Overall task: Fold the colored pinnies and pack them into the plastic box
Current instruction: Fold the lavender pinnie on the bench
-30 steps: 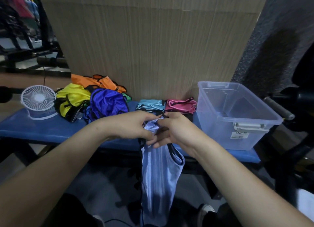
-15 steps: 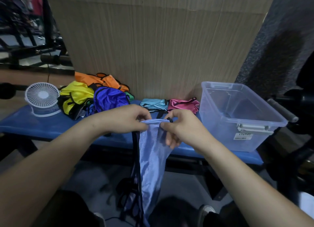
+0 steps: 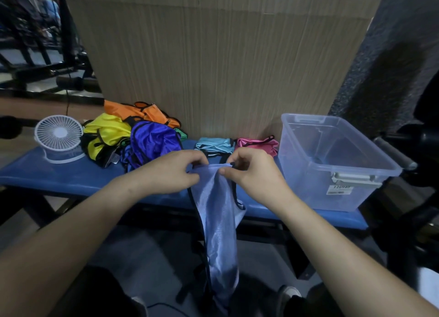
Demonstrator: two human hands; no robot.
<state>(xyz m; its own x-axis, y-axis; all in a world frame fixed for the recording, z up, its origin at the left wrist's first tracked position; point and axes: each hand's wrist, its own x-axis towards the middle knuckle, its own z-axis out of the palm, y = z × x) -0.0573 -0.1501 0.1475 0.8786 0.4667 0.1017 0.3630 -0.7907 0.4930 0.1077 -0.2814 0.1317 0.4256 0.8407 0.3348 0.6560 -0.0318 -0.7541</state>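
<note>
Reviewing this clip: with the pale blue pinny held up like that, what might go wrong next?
1. The left hand and right hand pinch only the top edge of the light blue satin pinny, so the slippery cloth may slip free.
2. Its lower end hangs below the blue padded bench towards the floor and may get dirty.
3. The clear plastic storage box sits near the bench's front edge; a nudge while packing might tip it.

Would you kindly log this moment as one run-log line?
both hands pinch top edge of light blue shiny pinny, hanging | clear plastic box empty | folded: teal pinny, pink pinny
</note>
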